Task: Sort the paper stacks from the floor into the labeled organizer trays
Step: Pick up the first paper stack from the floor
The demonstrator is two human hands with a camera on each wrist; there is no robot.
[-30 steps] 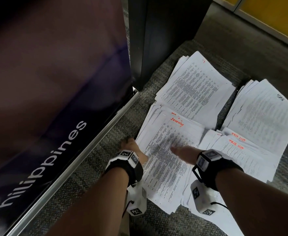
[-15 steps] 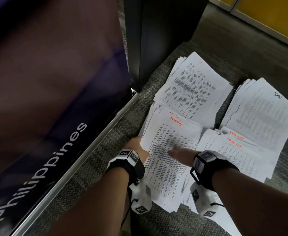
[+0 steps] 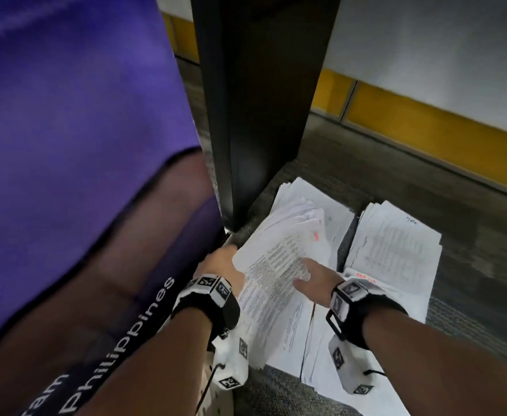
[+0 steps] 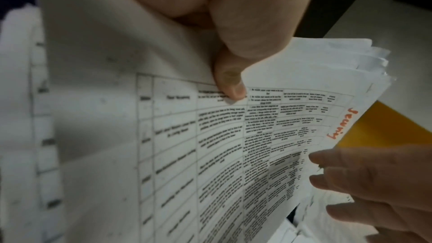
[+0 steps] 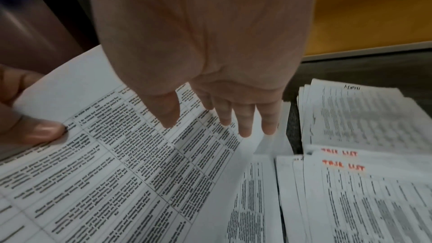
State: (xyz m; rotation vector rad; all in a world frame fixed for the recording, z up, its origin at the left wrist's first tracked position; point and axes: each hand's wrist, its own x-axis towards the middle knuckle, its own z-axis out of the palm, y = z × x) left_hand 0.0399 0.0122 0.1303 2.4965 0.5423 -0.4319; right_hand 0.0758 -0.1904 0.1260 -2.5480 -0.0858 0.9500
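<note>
A paper stack with "Sewing" in orange (image 3: 276, 265) (image 4: 233, 154) (image 5: 105, 163) is tilted up off the carpet. My left hand (image 3: 225, 259) (image 4: 230, 88) pinches its left edge, thumb (image 5: 42, 130) on top. Over the stack's right edge lies my right hand (image 3: 309, 274) (image 5: 222, 121) (image 4: 339, 182), fingers straight and touching the sheet. Three more stacks lie on the floor: one behind (image 3: 333, 217), one at the back right (image 3: 396, 244) (image 5: 355, 115), and one marked in red (image 3: 396, 298) (image 5: 350, 191) on the right. No organizer trays show.
A black cabinet side (image 3: 261, 115) stands just behind the stacks. A purple panel with white lettering (image 3: 66, 145) fills the left. Grey carpet (image 3: 471, 295) stretches right to a wall with a yellow band (image 3: 426, 127).
The left hand has gripped the Sewing stack's left edge and raised it, so the sheets now tilt and curl. The right hand stays at the right edge. The head view has tipped upward.
</note>
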